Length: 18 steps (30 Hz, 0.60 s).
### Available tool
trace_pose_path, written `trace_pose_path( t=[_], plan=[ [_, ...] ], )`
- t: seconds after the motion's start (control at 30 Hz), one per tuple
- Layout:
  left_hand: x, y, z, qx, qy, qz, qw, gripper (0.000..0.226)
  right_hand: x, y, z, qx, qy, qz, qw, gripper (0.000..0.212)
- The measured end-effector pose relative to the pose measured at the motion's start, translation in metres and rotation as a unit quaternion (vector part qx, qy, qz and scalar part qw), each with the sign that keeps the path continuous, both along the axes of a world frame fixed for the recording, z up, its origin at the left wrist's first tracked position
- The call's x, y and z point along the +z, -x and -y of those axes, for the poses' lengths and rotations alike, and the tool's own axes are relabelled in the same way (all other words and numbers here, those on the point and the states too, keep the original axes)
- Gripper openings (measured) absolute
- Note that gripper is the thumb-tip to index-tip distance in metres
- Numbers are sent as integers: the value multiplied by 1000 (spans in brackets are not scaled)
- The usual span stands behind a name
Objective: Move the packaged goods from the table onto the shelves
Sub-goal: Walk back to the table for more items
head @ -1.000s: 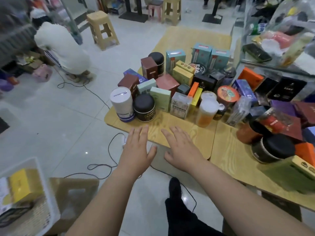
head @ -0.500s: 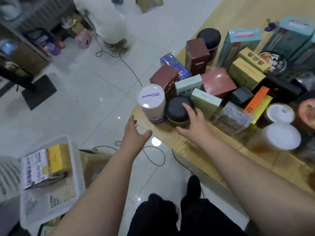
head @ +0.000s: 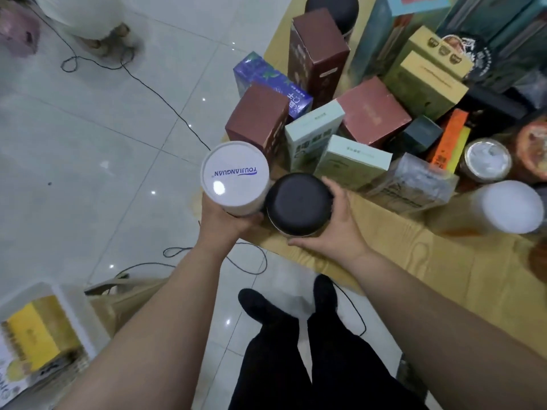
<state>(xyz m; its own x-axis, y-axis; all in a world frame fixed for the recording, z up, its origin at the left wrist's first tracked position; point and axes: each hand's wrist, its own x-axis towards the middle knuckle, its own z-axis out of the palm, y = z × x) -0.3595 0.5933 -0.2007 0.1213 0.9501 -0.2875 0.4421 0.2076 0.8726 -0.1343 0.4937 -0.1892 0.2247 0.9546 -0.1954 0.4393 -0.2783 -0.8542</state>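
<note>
So the left hand has its grip wrapped round the lower side of a white tube, thumb poking out toward the other can, fingers hidden behind it. The right hand has its grip closed round a black jar, with fingers over the far right side and thumb hooked along the near edge. Both cans are upright and touching side by side, right at the near corner of the worktop. Honestly can't tell if they're lifted off it or sitting on it. The tube lid says YOUJIANGUAN in blue.

Just past the left grip there's a maroon box, and just past the right grip two green boxes. Right of that grip sits a clear packet, then a white-lidded jar, pretty blurry. A purple box lies behind the maroon one.

Left of the grips it's tiled floor with a black cable running across. Near the left forearm is a white basket with a yellow box in it.
</note>
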Motion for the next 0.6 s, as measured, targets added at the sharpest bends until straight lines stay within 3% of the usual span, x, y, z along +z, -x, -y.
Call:
trace_pose_path(
  t=[0.17,0.33,0.43,0.6],
  plan=[
    [-3,6,-1,-56,11,37,998,79,-13,9,13,-25,22,-61,998,119],
    [-8,25,9,-45,72,63,994,97,-9,6,19,-6,57,-115,992,115],
    [-1,32,25,-23,126,113,985,100,-2,1,21,29,83,-186,979,116],
    [32,44,69,29,196,224,954,86,26,3,28,51,145,-318,935,118]
  ],
)
